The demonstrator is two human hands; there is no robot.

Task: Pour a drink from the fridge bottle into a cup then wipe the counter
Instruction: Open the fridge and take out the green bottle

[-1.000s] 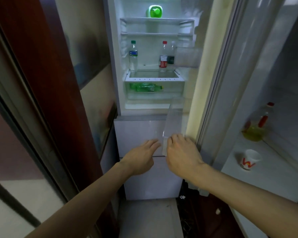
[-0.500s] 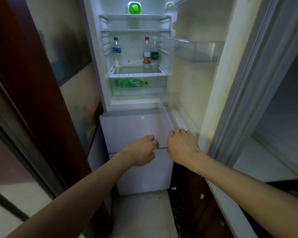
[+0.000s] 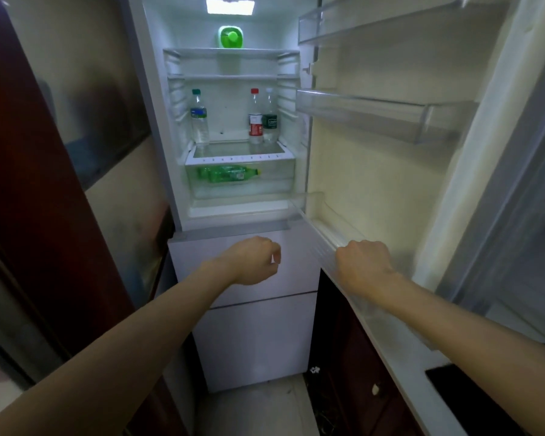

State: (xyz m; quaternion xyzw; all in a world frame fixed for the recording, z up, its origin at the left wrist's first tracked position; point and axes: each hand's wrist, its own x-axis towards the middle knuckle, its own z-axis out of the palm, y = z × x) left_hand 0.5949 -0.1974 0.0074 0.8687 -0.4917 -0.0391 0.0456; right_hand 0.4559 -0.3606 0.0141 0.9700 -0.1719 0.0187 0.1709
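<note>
Fetching the drink: right hand [image 3: 364, 265] grips the open fridge door [image 3: 375, 171] by its lower rail, left hand [image 3: 252, 259] clenched empty; next, probably reach for the red-capped bottle [image 3: 255, 121].

Nothing readable. Blurred labels only, inside the fridge [image 3: 230, 105]: blue-label bottle [image 3: 199, 118] by its left wall, red-label bottle [image 3: 255, 122] and dark-green-label bottle [image 3: 270, 120] by its right wall.

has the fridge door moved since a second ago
Yes. The fridge door has swung further open, rightward away from the fridge shelf, with the right hand gripping its lower edge.
</note>
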